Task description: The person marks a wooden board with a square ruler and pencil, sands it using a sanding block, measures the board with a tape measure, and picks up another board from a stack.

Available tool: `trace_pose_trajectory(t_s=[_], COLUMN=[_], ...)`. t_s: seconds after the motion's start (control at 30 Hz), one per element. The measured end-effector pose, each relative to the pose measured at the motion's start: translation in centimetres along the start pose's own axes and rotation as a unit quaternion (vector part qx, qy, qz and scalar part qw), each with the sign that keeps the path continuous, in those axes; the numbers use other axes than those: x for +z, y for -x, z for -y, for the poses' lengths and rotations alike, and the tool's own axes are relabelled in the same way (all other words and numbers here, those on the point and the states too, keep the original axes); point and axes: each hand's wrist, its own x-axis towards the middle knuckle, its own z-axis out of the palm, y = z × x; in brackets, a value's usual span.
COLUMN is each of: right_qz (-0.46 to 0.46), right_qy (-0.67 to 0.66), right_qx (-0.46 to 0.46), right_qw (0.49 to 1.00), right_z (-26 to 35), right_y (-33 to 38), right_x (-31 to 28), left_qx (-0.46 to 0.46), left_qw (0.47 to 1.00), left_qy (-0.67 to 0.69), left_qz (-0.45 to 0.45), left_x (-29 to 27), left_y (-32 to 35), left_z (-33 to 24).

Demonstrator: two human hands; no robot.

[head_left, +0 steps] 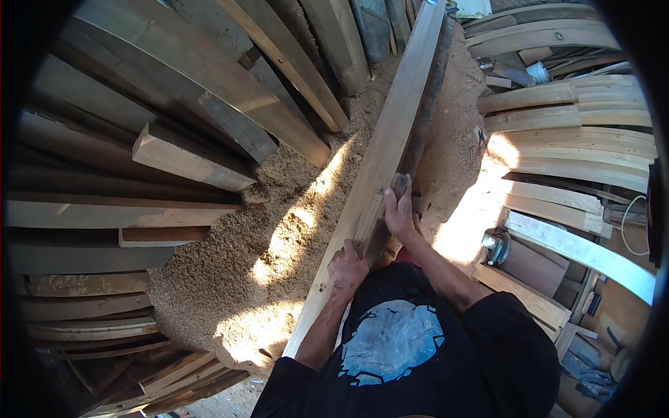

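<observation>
A long, pale wooden beam [390, 132] runs through the middle of the view, from 1 o'clock at the far end down to between 6 and 7 o'clock, where it passes beside the person's body. A darker strip [433, 90] lies along its 3 o'clock side.

Just off the centre toward 3 o'clock, the right hand [400, 212] is over that side of the beam, its fingers closed about a small dark block [399, 184], with the block's top showing above them. Nearer the body, at 6 o'clock, the left hand [348, 267] rests on the beam with fingers curled; whether they grip anything besides the wood, I cannot tell.

The person wears a black shirt [453, 355] with a pale blue print on it, filling 5 to 6 o'clock. Sawdust [202, 279] covers the floor from 7 to 11 o'clock beside the beam, with bright patches of sunlight across it. Beyond it, thick timbers [209, 76] fan out from 8 to 12 o'clock. Across the beam, red-handled pliers [481, 143] lie at 2 o'clock, near stacked planks [578, 153] reaching toward 3 o'clock. A round metallic object [496, 247] sits between 3 and 4 o'clock.
</observation>
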Motion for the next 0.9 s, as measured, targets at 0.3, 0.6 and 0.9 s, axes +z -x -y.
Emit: trace_pose_trajectory(t_s=[0.3,0.6,0.9], right_qz=[-0.058,-0.025,-0.042], right_qy=[0.067,0.001,0.051], right_qx=[-0.006,0.036,0.004], right_qw=[0.996,0.999,0.998], right_z=[0.5,-0.1,0.6], right_y=[-17.7,-1.7,-14.1], right_x=[-3.2,0.5,-2.3], left_qx=[0.005,-0.019,-0.016], left_qw=[1.0,0.998,0.998], left_qy=[0.002,-0.012,-0.003], left_qz=[0.019,0.054,0.058], left_x=[-0.1,-0.7,-1.0], left_y=[-0.3,-0.4,-0.6], left_z=[0.6,-0.1,-0.1])
